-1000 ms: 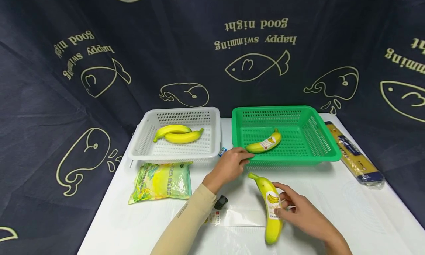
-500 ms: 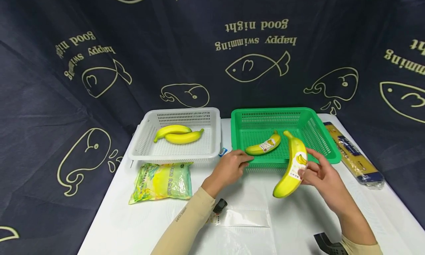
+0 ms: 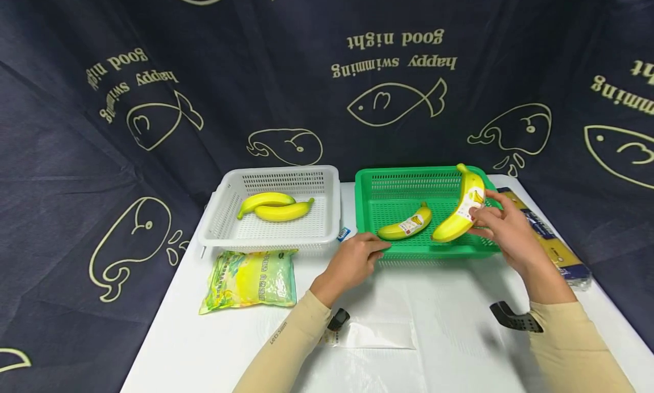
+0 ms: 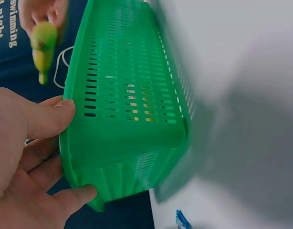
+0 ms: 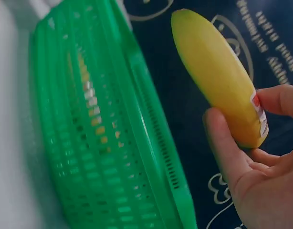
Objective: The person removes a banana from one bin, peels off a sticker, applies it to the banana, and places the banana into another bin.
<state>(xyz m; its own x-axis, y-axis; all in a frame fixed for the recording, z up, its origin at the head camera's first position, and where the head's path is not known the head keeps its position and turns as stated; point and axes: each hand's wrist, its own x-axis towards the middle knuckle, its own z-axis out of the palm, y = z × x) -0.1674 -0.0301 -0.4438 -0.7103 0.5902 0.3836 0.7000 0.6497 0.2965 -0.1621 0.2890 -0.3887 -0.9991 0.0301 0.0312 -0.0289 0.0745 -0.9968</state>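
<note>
The right hand (image 3: 504,225) is pinching a banana (image 3: 452,225) above the green basket (image 3: 361,211), the left hand (image 3: 354,259) gripping its rim (image 4: 78,52); a loosening pinch would be risking a drop onto the second banana (image 3: 407,226) inside.

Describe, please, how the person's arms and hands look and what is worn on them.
The left hand and right hand wear no gloves. The left sleeve and right sleeve are beige, ending near the wrist; the left carries small dark lettering. Beside them show a small black device (left) and a curved black piece (right).
</note>
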